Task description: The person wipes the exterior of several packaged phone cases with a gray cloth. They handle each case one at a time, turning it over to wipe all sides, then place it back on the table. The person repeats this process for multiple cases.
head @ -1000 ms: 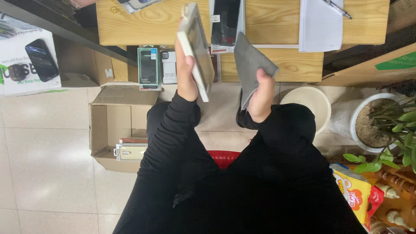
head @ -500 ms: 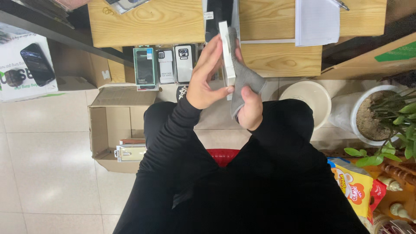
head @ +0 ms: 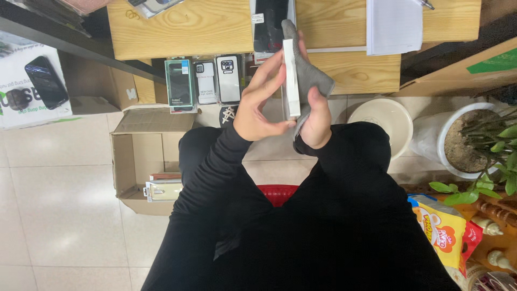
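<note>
Above a wooden desk [head: 204,32], I see my left hand [head: 258,108] now pinching the white box [head: 291,81] edge-on, my right hand [head: 315,121] pressing the grey cloth [head: 312,75] against it; wiping has resumed.

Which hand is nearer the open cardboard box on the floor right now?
Left. The left hand grips the white box, above and just right of the cardboard box. The right hand, holding the grey cloth, sits farther right.
</note>
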